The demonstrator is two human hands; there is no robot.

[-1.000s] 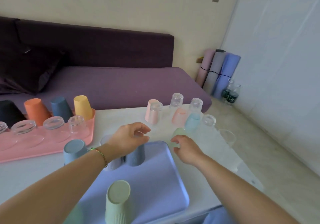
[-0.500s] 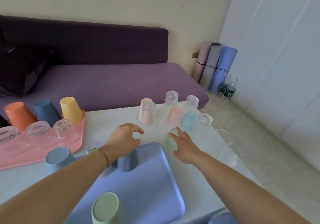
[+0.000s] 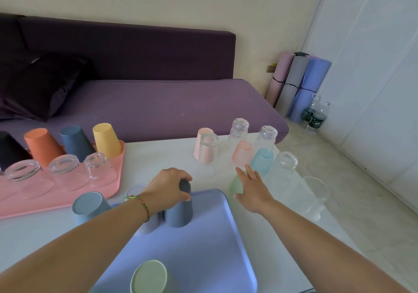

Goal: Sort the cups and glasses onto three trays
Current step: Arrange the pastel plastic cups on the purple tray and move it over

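Widest thing first: the table (image 3: 158, 157), with the blue tray (image 3: 203, 258) spread beneath both forearms and the pink tray (image 3: 34, 211) well out past the left elbow, already loaded with cups and clear glasses.

And the left hand (image 3: 167, 186) is clamped from above on the grey cup (image 3: 178, 213), fingers curled over its upturned base. That cup stands mouth-down on the blue tray's far end, directly under the palm. A second ribbed cup (image 3: 149, 224) sits beneath the left wrist, touching the first.

Over to the right hand (image 3: 253, 191): fingers straight and spread, holding nothing, with the green glass (image 3: 235, 185) at its thumb side on the bare table, just off the tray's corner. Whether the fingers actually touch it, one cannot tell.

Beyond the right fingertips sits the teal glass (image 3: 262, 160); a clear glass (image 3: 282, 168) stands close on the little-finger side.

Handling, as a judgement: the grey cup looks light and stiff, its ribs giving good purchase, so the top grip should serve. The green glass looks smooth and possibly slick; a wrap round the mid-wall seems safer than a pinch at the base. Neighbours crowd in close, so a wide sweep could tip something fragile.
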